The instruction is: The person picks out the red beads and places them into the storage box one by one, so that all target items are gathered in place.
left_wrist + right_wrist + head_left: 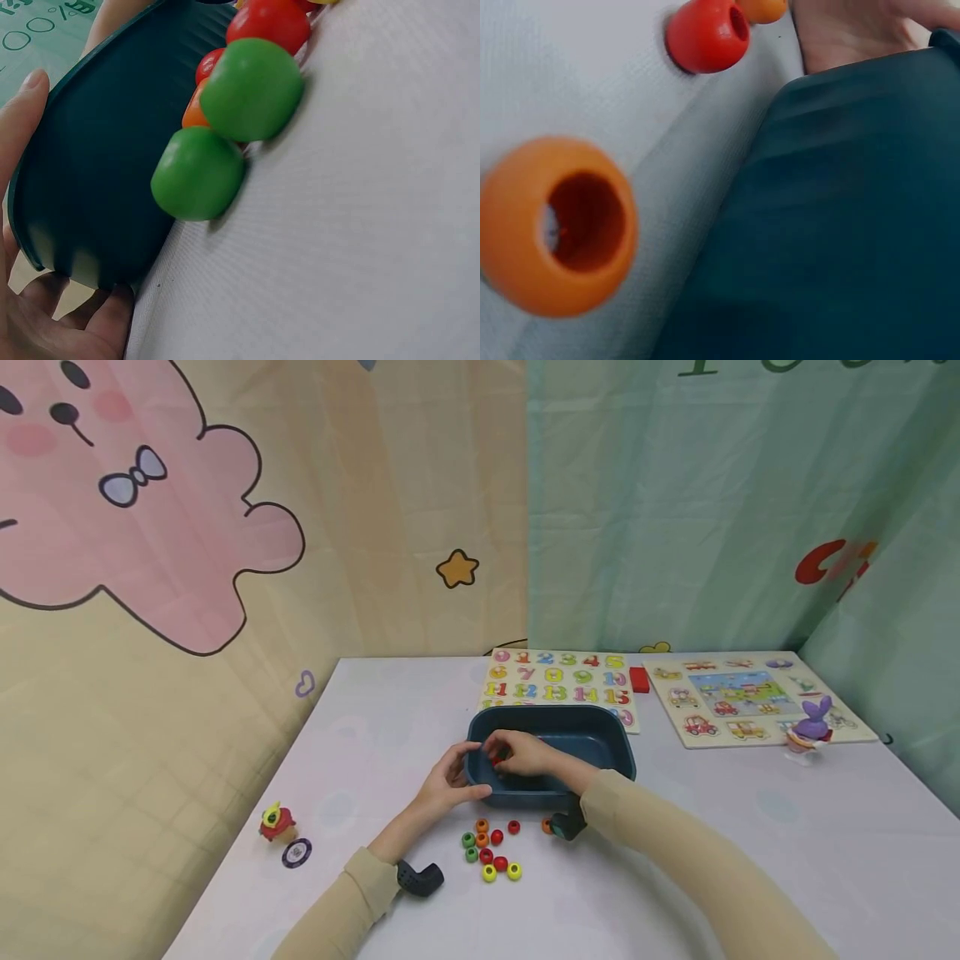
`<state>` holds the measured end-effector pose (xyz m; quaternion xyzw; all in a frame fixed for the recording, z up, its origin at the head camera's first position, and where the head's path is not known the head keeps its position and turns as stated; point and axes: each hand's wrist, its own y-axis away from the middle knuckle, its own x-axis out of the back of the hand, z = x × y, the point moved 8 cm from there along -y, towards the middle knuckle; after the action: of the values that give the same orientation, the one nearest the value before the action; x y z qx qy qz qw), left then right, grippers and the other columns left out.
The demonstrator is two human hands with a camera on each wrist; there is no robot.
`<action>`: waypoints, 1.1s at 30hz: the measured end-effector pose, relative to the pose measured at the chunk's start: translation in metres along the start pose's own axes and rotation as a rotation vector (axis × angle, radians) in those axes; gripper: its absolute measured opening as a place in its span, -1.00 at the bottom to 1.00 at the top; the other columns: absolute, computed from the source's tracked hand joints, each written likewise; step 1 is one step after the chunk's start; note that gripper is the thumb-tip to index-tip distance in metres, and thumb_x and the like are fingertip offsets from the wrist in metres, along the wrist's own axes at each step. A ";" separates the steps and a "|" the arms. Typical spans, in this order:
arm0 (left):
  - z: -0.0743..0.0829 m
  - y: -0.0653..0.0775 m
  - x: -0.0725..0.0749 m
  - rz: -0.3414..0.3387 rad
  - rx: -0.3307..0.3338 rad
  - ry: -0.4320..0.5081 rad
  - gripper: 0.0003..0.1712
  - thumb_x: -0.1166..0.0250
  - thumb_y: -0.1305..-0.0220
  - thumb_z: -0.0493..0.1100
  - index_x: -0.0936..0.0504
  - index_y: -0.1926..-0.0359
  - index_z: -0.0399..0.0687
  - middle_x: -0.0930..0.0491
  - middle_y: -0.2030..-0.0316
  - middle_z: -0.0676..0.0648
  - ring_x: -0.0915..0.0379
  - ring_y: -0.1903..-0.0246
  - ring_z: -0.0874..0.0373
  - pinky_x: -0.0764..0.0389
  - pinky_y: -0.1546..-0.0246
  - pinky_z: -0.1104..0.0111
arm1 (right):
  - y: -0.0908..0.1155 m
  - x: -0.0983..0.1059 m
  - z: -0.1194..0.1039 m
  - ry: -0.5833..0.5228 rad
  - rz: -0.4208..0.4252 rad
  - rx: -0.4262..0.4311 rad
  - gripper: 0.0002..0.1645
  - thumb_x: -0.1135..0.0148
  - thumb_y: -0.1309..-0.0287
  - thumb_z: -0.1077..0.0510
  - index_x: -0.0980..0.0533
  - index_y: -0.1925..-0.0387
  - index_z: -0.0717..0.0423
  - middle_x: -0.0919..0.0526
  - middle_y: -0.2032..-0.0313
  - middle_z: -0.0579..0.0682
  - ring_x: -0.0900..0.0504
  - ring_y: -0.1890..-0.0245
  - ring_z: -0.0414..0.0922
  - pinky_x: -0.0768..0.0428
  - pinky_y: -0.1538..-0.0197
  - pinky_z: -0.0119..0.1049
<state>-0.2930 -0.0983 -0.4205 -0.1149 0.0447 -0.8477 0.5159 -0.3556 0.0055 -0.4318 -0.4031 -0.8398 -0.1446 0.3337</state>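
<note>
My left hand [448,783] grips the left end of a dark teal plastic bin [551,799], its thumb at the near corner and its fingers around the left wall. In the left wrist view, fingertips curl at the edge of the bin [97,172]. Over the rim reaches my right hand [525,753], fingers bent down inside the bin's left part. Something red [496,761], likely a bead, shows at those fingertips; whether it is pinched is hidden. In front of the bin lie several loose beads: green [251,90], red [707,36], orange [559,225] and yellow [513,871].
Behind the bin lies a number puzzle board [555,677], with a red block [639,680] beside it. Right of that are a vehicle puzzle board [701,727] and a purple rabbit figure [813,722]. A small toy [277,822] and a round disc [297,853] sit on the left.
</note>
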 end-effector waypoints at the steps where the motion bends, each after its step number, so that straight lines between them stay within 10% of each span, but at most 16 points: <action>1: 0.000 0.000 0.000 0.001 -0.002 0.001 -0.21 -0.32 -0.02 -0.30 -0.11 -0.23 -0.30 -0.06 -0.26 -0.32 -0.02 -0.22 -0.22 -0.17 -0.15 0.03 | 0.001 0.001 -0.001 -0.022 -0.003 -0.006 -0.62 -0.22 0.02 0.35 -0.42 0.10 0.17 -0.52 0.24 0.01 -0.52 0.40 -0.18 -0.55 0.35 -0.38; 18: -0.005 -0.001 0.001 0.024 0.044 -0.022 -0.22 -0.33 -0.02 -0.26 -0.14 -0.24 -0.18 -0.09 -0.27 -0.23 -0.06 -0.23 -0.10 -0.23 -0.14 0.16 | 0.063 0.058 -0.056 -0.284 0.062 0.152 -0.48 -0.25 -0.04 0.15 -0.35 -0.06 0.18 -0.46 0.07 0.17 -0.58 0.35 0.08 -0.59 0.25 -0.26; 33: -0.002 -0.002 0.000 0.002 0.030 -0.024 -0.18 -0.32 -0.04 -0.25 -0.09 -0.25 -0.31 -0.05 -0.25 -0.35 -0.03 -0.22 -0.19 -0.19 -0.15 0.08 | 0.120 -0.003 -0.051 -0.263 -0.095 0.139 -0.59 -0.21 -0.08 0.16 -0.43 0.00 0.13 -0.55 0.19 0.11 -0.56 0.45 -0.12 -0.57 0.41 -0.35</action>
<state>-0.2949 -0.0978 -0.4223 -0.1170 0.0261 -0.8464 0.5188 -0.2389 0.0539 -0.3993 -0.3543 -0.9023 -0.0477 0.2408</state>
